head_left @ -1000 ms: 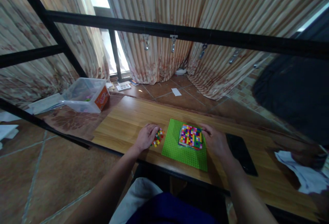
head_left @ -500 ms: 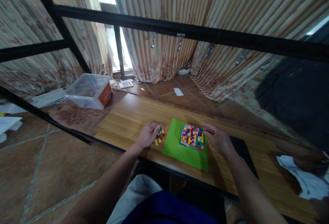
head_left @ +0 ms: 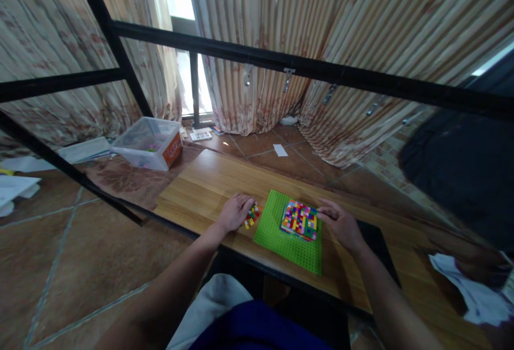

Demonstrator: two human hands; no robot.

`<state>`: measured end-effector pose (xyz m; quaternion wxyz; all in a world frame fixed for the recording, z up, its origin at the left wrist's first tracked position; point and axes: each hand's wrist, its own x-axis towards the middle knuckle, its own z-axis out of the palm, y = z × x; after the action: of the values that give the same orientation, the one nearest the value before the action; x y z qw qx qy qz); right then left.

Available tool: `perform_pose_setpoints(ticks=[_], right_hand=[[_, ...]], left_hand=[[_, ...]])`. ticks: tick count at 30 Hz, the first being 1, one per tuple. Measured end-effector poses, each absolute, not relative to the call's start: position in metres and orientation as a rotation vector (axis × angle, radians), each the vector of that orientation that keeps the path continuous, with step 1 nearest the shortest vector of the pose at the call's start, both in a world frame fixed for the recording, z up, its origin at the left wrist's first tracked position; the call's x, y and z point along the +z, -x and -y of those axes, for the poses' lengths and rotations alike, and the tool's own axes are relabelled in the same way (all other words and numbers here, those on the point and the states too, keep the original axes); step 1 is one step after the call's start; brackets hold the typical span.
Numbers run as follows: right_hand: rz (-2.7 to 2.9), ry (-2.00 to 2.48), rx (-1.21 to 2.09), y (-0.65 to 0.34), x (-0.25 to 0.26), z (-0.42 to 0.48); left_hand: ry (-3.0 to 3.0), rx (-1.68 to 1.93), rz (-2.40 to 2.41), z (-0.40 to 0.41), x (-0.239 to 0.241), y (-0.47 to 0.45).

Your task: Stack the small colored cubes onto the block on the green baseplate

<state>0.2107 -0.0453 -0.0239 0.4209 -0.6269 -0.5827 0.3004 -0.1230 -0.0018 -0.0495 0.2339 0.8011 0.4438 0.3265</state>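
A square stack of multicoloured toy bricks stands on a green studded baseplate on the table. To the left of the baseplate lies a small pile of loose toy bricks. My left hand rests on the tabletop against that pile, its fingers loosely stretched and nothing visible in them. At the stack's right edge is my right hand, thumb and fingertips pinched together. Whatever is between those fingertips is too small to make out.
The wooden table runs left to right, with a dark flat object under my right forearm. White crumpled paper lies at the right. A clear plastic bin stands on the floor, and a black metal bar crosses above.
The whole view has shifted slightly. Both hands keep nearly the same places, the left by the loose bricks and the right at the stack's right edge.
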Motion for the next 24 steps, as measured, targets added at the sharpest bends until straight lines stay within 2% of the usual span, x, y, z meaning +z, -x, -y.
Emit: perform_pose_setpoints(ticks=[8, 16, 24], right_hand=[[1.282, 1.705, 0.367, -0.190, -0.008, 0.069], [1.977, 1.414, 0.391, -0.075, 0.017, 0.072], [2.285, 1.724, 0.311, -0.034, -0.011, 0.045]], left_hand=[[-2.180, 0.920, -1.189, 0.001, -0.052, 0.122], [-2.152, 0.931, -1.204, 0.003, -0.050, 0.121], [-2.182, 0.893, -1.184, 0.004, -0.047, 0.122]])
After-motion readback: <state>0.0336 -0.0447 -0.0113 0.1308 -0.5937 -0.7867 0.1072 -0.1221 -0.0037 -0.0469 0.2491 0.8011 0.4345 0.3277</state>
